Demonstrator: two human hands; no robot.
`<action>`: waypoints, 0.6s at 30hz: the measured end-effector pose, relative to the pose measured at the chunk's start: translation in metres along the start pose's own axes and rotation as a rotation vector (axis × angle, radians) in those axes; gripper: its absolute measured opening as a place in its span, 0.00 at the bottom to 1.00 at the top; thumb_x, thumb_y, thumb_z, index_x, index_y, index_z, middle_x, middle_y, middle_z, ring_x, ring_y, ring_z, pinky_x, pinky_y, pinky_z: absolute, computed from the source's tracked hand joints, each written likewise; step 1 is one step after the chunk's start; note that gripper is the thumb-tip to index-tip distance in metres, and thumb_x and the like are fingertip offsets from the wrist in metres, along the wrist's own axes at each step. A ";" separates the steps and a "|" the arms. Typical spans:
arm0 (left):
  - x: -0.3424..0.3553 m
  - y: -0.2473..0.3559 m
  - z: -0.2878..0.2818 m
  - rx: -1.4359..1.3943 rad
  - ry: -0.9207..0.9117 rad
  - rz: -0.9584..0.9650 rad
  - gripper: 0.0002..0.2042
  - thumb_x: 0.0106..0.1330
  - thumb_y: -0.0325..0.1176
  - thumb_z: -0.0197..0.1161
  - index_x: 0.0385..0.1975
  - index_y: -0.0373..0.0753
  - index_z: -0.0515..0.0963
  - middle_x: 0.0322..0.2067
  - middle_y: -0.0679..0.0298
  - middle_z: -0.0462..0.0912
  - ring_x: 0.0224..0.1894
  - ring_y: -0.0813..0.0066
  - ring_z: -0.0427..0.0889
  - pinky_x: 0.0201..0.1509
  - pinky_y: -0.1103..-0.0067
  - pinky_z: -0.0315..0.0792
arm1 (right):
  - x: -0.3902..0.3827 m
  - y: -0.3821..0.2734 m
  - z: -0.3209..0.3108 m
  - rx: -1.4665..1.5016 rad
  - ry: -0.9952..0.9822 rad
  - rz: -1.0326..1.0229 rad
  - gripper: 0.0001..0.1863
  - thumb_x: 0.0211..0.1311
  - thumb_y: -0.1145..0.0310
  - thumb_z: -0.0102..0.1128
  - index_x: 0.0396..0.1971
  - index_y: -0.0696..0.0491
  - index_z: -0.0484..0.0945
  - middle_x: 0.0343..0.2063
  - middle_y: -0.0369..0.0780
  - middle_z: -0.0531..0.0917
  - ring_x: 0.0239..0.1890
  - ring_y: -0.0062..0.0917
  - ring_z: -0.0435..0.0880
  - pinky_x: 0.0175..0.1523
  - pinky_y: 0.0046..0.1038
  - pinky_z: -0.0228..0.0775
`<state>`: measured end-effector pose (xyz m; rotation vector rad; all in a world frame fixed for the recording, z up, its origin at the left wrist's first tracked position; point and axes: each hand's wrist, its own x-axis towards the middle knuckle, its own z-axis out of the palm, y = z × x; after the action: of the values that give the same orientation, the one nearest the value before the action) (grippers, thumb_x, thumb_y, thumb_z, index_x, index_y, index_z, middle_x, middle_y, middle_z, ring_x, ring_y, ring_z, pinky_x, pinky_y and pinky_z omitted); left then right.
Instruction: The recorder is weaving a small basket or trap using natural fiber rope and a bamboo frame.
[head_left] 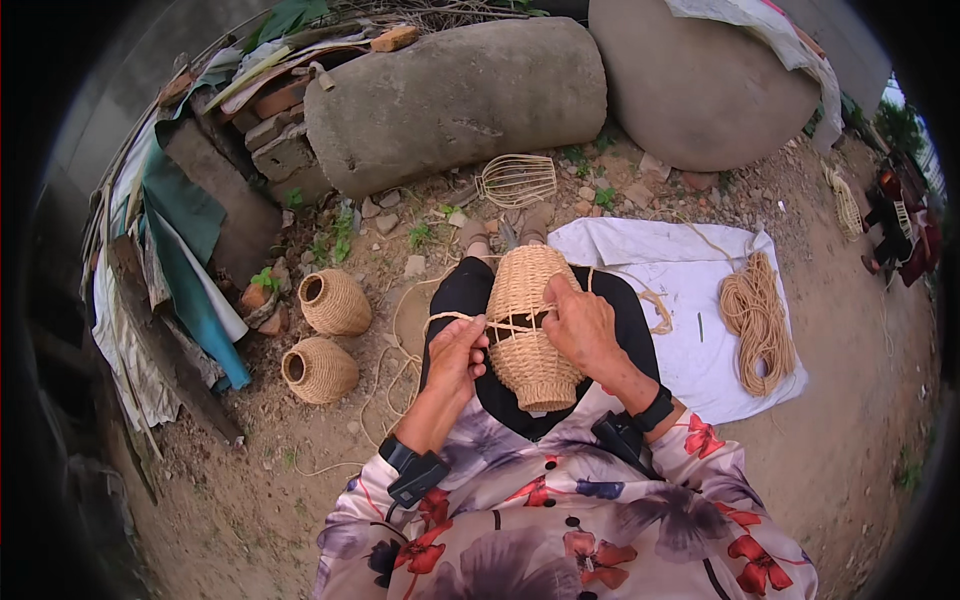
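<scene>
Across my lap lies a vase-shaped woven basket point(534, 372) of tan cord. Around its middle is a band not woven over, with bare ribs and a dark gap. Beside this gap my left hand point(455, 358) is closed, pinching a strand of cord point(447, 316) that trails off to the left. My right hand point(584, 328) is closed on the basket's right side, its fingers bent at the edge of the gap. Its fingertips are partly hidden, so I cannot tell whether they also grip cord.
Two finished-looking woven baskets point(335, 302) point(320, 370) lie on the dirt at left. A white sheet point(680, 330) at right holds a coil of cord point(757, 320). Beyond my feet sits a bare basket frame point(516, 181). A stone cylinder point(460, 105) stands behind; another person point(905, 220) is far right.
</scene>
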<state>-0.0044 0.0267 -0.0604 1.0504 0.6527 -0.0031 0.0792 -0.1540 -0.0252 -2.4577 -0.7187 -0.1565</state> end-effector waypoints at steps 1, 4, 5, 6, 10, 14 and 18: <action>0.001 0.000 0.002 0.088 -0.001 0.026 0.09 0.64 0.38 0.67 0.33 0.42 0.76 0.21 0.74 0.76 0.16 0.88 0.67 0.16 0.89 0.59 | 0.000 0.000 0.001 -0.003 0.009 -0.003 0.11 0.48 0.74 0.56 0.34 0.53 0.70 0.18 0.49 0.80 0.26 0.46 0.82 0.35 0.46 0.72; 0.003 -0.004 0.008 0.455 -0.007 0.233 0.10 0.63 0.37 0.67 0.27 0.39 0.76 0.20 0.72 0.78 0.17 0.87 0.71 0.17 0.86 0.63 | -0.001 0.005 0.003 0.039 0.033 -0.025 0.11 0.48 0.75 0.56 0.34 0.53 0.70 0.18 0.48 0.80 0.26 0.46 0.82 0.35 0.46 0.71; 0.009 -0.008 0.009 0.570 0.043 0.354 0.11 0.59 0.36 0.69 0.27 0.38 0.75 0.22 0.68 0.81 0.20 0.79 0.78 0.22 0.81 0.68 | -0.002 0.004 0.003 0.040 0.033 -0.025 0.11 0.48 0.75 0.56 0.34 0.53 0.70 0.18 0.48 0.80 0.26 0.46 0.82 0.35 0.46 0.71; 0.012 -0.010 0.009 0.571 0.044 0.354 0.11 0.59 0.36 0.69 0.27 0.38 0.75 0.22 0.68 0.81 0.20 0.79 0.78 0.22 0.81 0.68 | -0.003 0.004 0.002 0.069 0.044 -0.021 0.11 0.48 0.74 0.56 0.34 0.52 0.70 0.18 0.47 0.80 0.25 0.46 0.82 0.34 0.46 0.71; 0.011 -0.004 0.026 0.949 0.170 0.519 0.13 0.55 0.31 0.66 0.39 0.39 0.71 0.22 0.62 0.82 0.24 0.67 0.83 0.31 0.72 0.74 | -0.012 0.006 0.002 0.154 0.094 0.033 0.10 0.48 0.75 0.56 0.32 0.51 0.71 0.17 0.45 0.79 0.24 0.44 0.81 0.33 0.45 0.70; -0.005 0.015 0.051 1.099 0.143 0.572 0.20 0.55 0.28 0.59 0.49 0.45 0.66 0.25 0.56 0.84 0.30 0.51 0.84 0.36 0.60 0.74 | -0.023 0.007 -0.006 0.216 0.119 0.111 0.07 0.48 0.75 0.56 0.30 0.52 0.71 0.17 0.44 0.79 0.23 0.43 0.81 0.31 0.44 0.70; -0.001 0.012 0.040 0.614 -0.013 0.383 0.25 0.53 0.24 0.67 0.50 0.45 0.66 0.22 0.65 0.82 0.23 0.72 0.82 0.26 0.74 0.73 | -0.025 0.015 -0.010 0.316 0.158 0.163 0.06 0.48 0.77 0.55 0.28 0.54 0.71 0.13 0.41 0.75 0.17 0.34 0.77 0.26 0.35 0.66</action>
<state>0.0183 0.0003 -0.0369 1.7553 0.4340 0.1295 0.0660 -0.1819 -0.0309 -2.1613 -0.4359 -0.1596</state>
